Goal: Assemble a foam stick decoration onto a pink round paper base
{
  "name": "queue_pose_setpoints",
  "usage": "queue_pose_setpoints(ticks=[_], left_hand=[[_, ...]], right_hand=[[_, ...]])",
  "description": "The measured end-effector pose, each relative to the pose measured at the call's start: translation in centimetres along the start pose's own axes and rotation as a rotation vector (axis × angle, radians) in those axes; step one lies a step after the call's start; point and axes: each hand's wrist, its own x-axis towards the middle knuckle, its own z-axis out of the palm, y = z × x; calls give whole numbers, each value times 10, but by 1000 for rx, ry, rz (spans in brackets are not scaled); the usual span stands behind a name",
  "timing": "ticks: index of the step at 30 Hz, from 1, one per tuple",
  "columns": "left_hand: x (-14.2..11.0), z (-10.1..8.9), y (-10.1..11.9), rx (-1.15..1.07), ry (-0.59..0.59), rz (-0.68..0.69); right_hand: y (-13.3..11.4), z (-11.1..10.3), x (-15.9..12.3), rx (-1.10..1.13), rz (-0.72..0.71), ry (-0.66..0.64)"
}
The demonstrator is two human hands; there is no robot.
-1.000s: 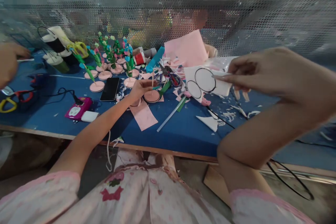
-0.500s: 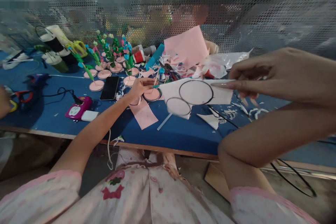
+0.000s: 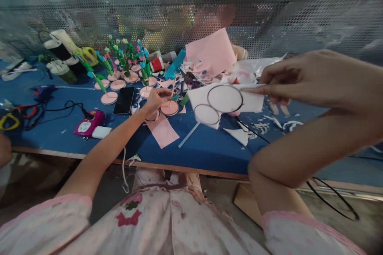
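My right hand [image 3: 287, 81] is raised over the table, with thumb and fingers pinching a white sheet of paper [image 3: 253, 103] by its right end. Two black circles, one large and one smaller, are drawn on the sheet. Low over the table, my left hand [image 3: 158, 99] has its fingertips closed round a thin stick [image 3: 173, 87], which stands upright on a round pink base [image 3: 169, 108]. Part of the stick is hidden by the fingers. Below that hand lies a pink paper piece [image 3: 164, 131].
Several green and blue paper flowers on pink bases [image 3: 118, 84] stand at the back left. Nearby lie a black phone [image 3: 123, 101] and a magenta power socket [image 3: 89, 123]. Paper scraps, a pink sheet [image 3: 211, 51] and a white offcut [image 3: 237, 135] surround my hands. Another person's hand [image 3: 4, 149] shows far left.
My left hand has shifted slightly left, and the pink base with its stick has moved along. The white sheet has risen a little. The other person's hand has drawn back from the scissors.
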Motion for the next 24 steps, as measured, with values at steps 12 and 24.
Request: queue_pose_setpoints(ticks=[12, 24], left_hand=[[-4, -2, 10, 34, -27, 77], [-4, -4, 7, 77, -52, 129]], right_hand=[[0, -2, 2, -20, -99, -85], [-14, -1, 9, -2, -65, -119]])
